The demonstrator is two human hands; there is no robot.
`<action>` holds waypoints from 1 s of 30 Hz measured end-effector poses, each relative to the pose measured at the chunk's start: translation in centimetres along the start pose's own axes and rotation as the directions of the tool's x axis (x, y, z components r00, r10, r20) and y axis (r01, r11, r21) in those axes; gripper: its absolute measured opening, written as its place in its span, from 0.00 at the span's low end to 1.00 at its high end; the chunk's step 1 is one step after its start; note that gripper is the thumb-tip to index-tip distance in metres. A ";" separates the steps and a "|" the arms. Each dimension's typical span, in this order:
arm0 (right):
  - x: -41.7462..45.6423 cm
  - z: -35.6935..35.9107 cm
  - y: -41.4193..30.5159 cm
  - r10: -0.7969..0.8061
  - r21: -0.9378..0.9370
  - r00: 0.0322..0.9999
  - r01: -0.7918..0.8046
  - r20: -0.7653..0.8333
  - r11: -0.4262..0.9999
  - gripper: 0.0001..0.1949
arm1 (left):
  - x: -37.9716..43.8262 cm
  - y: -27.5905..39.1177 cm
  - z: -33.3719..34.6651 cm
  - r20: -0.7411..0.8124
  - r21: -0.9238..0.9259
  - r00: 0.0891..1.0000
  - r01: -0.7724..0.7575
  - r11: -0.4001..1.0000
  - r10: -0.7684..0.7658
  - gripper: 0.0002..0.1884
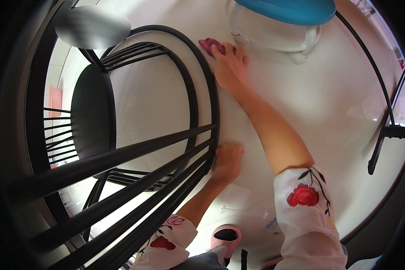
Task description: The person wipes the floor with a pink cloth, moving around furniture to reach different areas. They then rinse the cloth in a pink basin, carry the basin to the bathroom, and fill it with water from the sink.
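Observation:
My right hand [232,64] is low over the pale floor [290,111], its fingers closed on a crumpled purple cloth [213,47]. The cloth lies against the floor, just right of the rounded hoop of a black metal chair frame [215,101]. Nearer to me, my left hand [226,164] is bent beside the same hoop, close to where its black bars meet. Its fingers are mostly hidden, so whether it leans on the floor or grips the frame is unclear. Both forearms come out of white sleeves with red embroidered flowers.
Beyond my right hand stands a stool with a round blue seat [290,11] and white legs. A black chair seat [92,114] is at left, with a pink basin [55,101] behind it. Thin black metal legs [379,145] stand at right. A pink slipper [235,233] is below.

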State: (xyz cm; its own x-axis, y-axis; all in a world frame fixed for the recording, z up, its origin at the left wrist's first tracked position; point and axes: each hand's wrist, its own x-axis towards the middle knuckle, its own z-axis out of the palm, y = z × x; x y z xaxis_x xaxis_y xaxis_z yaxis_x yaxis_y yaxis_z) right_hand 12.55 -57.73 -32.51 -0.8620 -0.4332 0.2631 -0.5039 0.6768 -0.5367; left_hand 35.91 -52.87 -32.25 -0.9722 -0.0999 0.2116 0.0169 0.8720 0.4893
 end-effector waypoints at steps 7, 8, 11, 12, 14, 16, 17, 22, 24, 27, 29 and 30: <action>0.7 -1.2 2.4 -0.228 0.211 0.944 0.179 0.238 0.961 0.21 | 0.0 0.4 -0.6 -0.034 -0.029 0.999 -0.015 0.999 0.014 0.01; 0.3 -1.8 2.9 -0.253 0.219 0.932 0.198 0.259 0.955 0.22 | 0.0 0.1 -0.6 -0.030 -0.057 1.000 -0.012 0.998 0.010 0.00; -2.6 -3.9 3.4 -0.340 0.257 0.877 0.262 0.338 0.930 0.24 | -0.8 0.3 -1.0 -0.076 -0.159 0.997 0.001 0.987 -0.013 0.04; -3.9 -5.1 3.3 -0.376 0.272 0.850 0.288 0.370 0.918 0.24 | -0.8 0.9 -1.7 -0.135 -0.209 0.991 -0.005 0.978 -0.024 0.04; -7.3 -7.2 3.4 -0.442 0.289 0.792 0.345 0.421 0.893 0.23 | -2.2 2.4 -3.1 -0.217 -0.280 0.972 0.032 0.960 -0.096 0.08; -11.2 -9.4 3.5 -0.508 0.304 0.736 0.410 0.446 0.860 0.21 | -4.8 4.6 -5.3 -0.186 -0.356 0.965 0.109 0.928 -0.185 0.08; -13.6 -10.1 3.8 -0.538 0.329 0.714 0.428 0.448 0.842 0.21 | -7.0 5.5 -5.9 -0.136 -0.403 0.941 0.233 0.885 -0.310 0.07; -24.5 -15.6 3.0 -0.651 0.451 0.564 0.470 0.507 0.759 0.13 | -13.3 6.0 -9.1 -0.127 -0.428 0.729 0.572 0.700 -0.673 0.06; -27.3 -17.0 2.9 -0.622 0.524 0.517 0.341 0.589 0.780 0.14 | -14.1 4.9 -9.4 -0.162 -0.416 0.665 0.624 0.662 -0.729 0.06; -26.2 -18.2 2.0 -0.446 0.655 0.574 -0.224 0.687 0.721 0.19 | -14.6 2.8 -9.1 -0.223 -0.385 0.641 0.635 0.670 -0.734 0.08; -21.6 -18.7 2.2 -0.229 0.651 0.675 -0.475 0.702 0.592 0.20 | -14.9 1.7 -8.6 -0.182 -0.402 0.614 0.666 0.628 -0.768 0.07; -19.3 -18.3 2.8 -0.175 0.691 0.754 -0.449 0.634 0.567 0.21 | -15.7 0.4 -7.6 -0.254 -0.255 0.685 0.633 0.731 -0.682 0.06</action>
State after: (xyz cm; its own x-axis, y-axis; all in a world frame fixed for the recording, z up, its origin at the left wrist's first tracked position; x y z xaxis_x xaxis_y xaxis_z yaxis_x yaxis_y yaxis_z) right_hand 26.76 -36.60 -24.40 -0.5272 -0.8219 -0.2160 0.1392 0.1672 -0.9760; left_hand 52.90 -54.59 -28.94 -0.6186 -0.7852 0.0264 -0.5432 0.4518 0.7076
